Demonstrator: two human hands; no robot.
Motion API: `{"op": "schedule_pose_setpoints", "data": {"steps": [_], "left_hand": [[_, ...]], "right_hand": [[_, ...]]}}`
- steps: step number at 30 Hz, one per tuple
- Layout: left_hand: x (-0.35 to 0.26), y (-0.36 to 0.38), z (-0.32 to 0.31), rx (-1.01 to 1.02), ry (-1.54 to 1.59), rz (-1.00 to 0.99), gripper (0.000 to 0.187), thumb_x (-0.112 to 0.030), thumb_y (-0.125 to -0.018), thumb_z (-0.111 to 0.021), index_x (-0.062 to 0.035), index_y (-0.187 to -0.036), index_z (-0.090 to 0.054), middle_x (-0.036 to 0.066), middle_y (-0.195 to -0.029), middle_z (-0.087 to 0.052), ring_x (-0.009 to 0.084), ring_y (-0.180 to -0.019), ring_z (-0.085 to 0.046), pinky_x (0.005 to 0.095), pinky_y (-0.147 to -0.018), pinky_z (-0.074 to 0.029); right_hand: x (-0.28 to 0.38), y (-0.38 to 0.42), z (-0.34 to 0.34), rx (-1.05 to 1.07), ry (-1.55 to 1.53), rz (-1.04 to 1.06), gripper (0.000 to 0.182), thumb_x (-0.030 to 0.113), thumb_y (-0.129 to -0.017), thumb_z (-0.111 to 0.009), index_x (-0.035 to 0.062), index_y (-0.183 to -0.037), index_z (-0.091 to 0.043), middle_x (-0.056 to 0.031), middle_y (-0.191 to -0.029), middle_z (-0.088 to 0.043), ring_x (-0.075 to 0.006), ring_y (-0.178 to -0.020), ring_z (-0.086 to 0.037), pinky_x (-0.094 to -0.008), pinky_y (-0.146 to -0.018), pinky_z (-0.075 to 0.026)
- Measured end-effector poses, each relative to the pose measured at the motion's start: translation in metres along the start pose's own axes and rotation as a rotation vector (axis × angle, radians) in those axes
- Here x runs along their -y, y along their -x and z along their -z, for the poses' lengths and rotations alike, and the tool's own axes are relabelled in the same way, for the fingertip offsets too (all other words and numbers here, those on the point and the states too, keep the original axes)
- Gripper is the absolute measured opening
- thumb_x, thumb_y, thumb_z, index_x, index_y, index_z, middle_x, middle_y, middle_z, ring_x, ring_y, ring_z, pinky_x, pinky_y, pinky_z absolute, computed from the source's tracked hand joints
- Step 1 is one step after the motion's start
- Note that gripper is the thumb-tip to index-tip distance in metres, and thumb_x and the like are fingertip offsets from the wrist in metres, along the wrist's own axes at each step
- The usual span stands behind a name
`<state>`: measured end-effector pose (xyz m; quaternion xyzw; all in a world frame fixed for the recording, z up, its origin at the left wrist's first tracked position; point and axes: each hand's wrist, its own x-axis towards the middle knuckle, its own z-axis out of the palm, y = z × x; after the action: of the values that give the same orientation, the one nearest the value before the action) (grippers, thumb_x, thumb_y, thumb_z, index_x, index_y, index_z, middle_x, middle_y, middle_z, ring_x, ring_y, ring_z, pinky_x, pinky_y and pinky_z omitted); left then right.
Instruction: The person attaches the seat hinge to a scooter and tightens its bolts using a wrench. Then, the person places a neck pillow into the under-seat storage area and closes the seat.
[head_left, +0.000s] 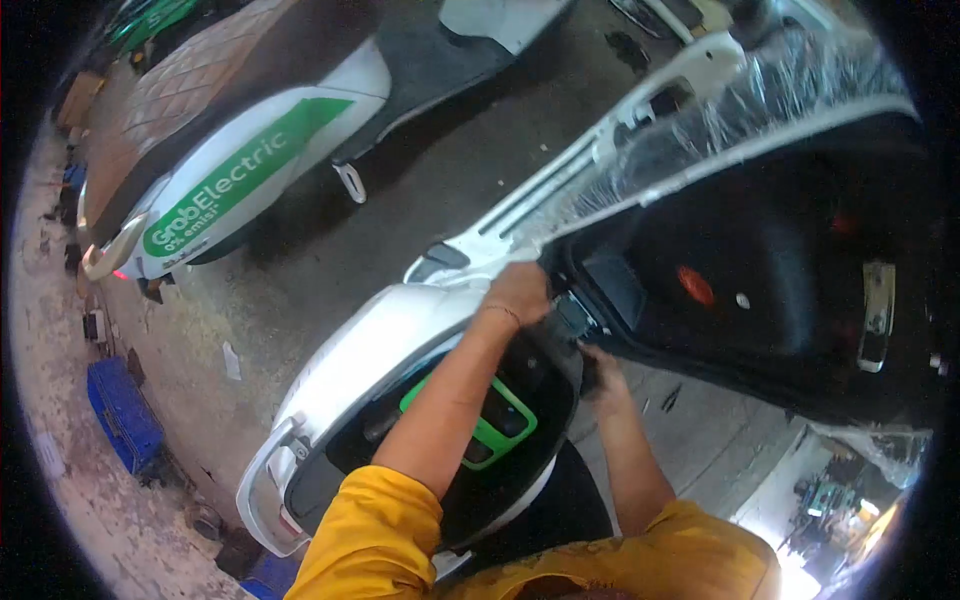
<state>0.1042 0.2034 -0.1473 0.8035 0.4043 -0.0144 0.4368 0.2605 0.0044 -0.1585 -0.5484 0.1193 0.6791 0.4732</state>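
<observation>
A white scooter body (350,345) stands below me with its dark seat lid (780,270) swung up to the right. Inside the open compartment sits a green frame (515,425) around dark parts. My left hand (520,292) is curled at the front edge of the compartment, beside the grey hinge (571,316); its fingertips are hidden. On the other side of the hinge, my right hand (602,378) has its fingers bent at the compartment's right edge, against something dark. What either hand holds is too hidden to name.
Another scooter with a brown quilted seat (190,75) and green lettering stands at the upper left. Clear plastic wrap (720,115) covers a white part near the lid. A blue crate (125,415) lies at the left, and bright clutter (830,500) at the lower right.
</observation>
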Motion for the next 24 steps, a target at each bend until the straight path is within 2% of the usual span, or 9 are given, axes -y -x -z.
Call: {"op": "schedule_pose_setpoints", "data": {"steps": [1, 2, 5, 8, 10, 17, 19, 22, 24], "left_hand": [[-0.005, 0.007, 0.011, 0.019, 0.07, 0.047, 0.042, -0.038, -0.072, -0.072, 0.0037, -0.081, -0.07, 0.028, -0.09, -0.066, 0.0429, -0.089, -0.065, 0.0469, -0.08, -0.052], [-0.004, 0.005, 0.01, 0.021, 0.037, -0.016, 0.044, -0.038, -0.07, -0.075, 0.0039, -0.083, -0.07, 0.028, -0.089, -0.066, 0.0432, -0.089, -0.065, 0.0463, -0.082, -0.053], [-0.014, 0.01, 0.02, 0.043, 0.052, 0.137, 0.045, -0.038, -0.069, -0.077, 0.0026, -0.087, -0.072, 0.028, -0.093, -0.068, 0.039, -0.092, -0.067, 0.0436, -0.086, -0.052], [-0.006, 0.004, 0.013, 0.058, 0.042, 0.123, 0.038, -0.034, -0.068, -0.08, -0.0038, -0.091, -0.074, 0.023, -0.092, -0.07, 0.0373, -0.09, -0.068, 0.0419, -0.084, -0.052], [-0.008, 0.006, 0.016, 0.046, 0.062, 0.124, 0.04, -0.03, -0.069, -0.08, 0.0061, -0.085, -0.071, 0.029, -0.098, -0.067, 0.0404, -0.099, -0.065, 0.0423, -0.088, -0.052], [-0.008, 0.005, 0.015, 0.096, 0.048, 0.114, 0.04, -0.031, -0.07, -0.079, 0.0022, -0.091, -0.073, 0.027, -0.099, -0.067, 0.0403, -0.098, -0.064, 0.0428, -0.088, -0.05], [-0.013, 0.009, 0.018, 0.084, 0.038, 0.137, 0.04, -0.031, -0.07, -0.079, 0.0023, -0.091, -0.073, 0.026, -0.1, -0.068, 0.0401, -0.099, -0.064, 0.0426, -0.088, -0.05], [-0.023, 0.013, 0.024, 0.076, -0.021, 0.145, 0.043, -0.032, -0.07, -0.079, 0.004, -0.093, -0.072, 0.026, -0.102, -0.068, 0.0395, -0.101, -0.064, 0.0418, -0.09, -0.05], [-0.017, 0.009, 0.02, 0.081, 0.003, 0.137, 0.046, -0.032, -0.07, -0.08, 0.0051, -0.096, -0.071, 0.027, -0.103, -0.067, 0.0395, -0.103, -0.064, 0.0417, -0.09, -0.049]], "right_hand": [[-0.001, 0.003, -0.002, 0.018, 0.03, 0.077, 0.035, 0.027, -0.087, -0.068, 0.0031, -0.112, -0.064, -0.0114, -0.112, -0.067, -0.0286, -0.1, -0.063, -0.0416, -0.09, -0.048], [0.003, 0.009, -0.011, 0.021, -0.004, -0.007, 0.034, 0.025, -0.089, -0.065, 0.0026, -0.115, -0.063, -0.0127, -0.115, -0.066, -0.0279, -0.104, -0.062, -0.0407, -0.093, -0.047], [-0.004, -0.008, 0.011, -0.093, -0.003, -0.078, 0.034, 0.024, -0.091, -0.061, 0.0023, -0.117, -0.061, -0.0143, -0.117, -0.066, -0.0283, -0.106, -0.062, -0.0406, -0.097, -0.045], [0.005, 0.012, -0.015, 0.014, -0.129, -0.037, 0.033, 0.023, -0.091, -0.061, 0.0022, -0.117, -0.062, -0.0133, -0.116, -0.066, -0.0282, -0.105, -0.062, -0.04, -0.097, -0.045], [0.005, 0.01, -0.013, 0.091, -0.209, -0.054, 0.032, 0.023, -0.091, -0.061, 0.0019, -0.115, -0.062, -0.0121, -0.112, -0.067, -0.0272, -0.102, -0.063, -0.0389, -0.096, -0.045], [-0.005, 0.001, -0.001, 0.061, -0.136, -0.035, 0.026, 0.019, -0.092, -0.059, 0.0021, -0.111, -0.064, -0.0106, -0.111, -0.068, -0.0256, -0.101, -0.063, -0.0376, -0.094, -0.047], [0.003, 0.013, -0.017, -0.041, -0.088, -0.046, 0.024, 0.018, -0.093, -0.059, 0.0023, -0.11, -0.064, -0.0103, -0.11, -0.068, -0.0249, -0.1, -0.063, -0.0369, -0.094, -0.047], [0.003, 0.013, -0.012, 0.11, -0.161, -0.005, 0.025, 0.018, -0.093, -0.059, 0.002, -0.112, -0.063, -0.0101, -0.11, -0.067, -0.0244, -0.101, -0.063, -0.0366, -0.094, -0.047], [0.002, 0.01, -0.017, 0.077, -0.165, 0.011, 0.026, 0.017, -0.093, -0.06, 0.0018, -0.113, -0.062, -0.0103, -0.109, -0.067, -0.0247, -0.101, -0.063, -0.0366, -0.093, -0.048]]}}
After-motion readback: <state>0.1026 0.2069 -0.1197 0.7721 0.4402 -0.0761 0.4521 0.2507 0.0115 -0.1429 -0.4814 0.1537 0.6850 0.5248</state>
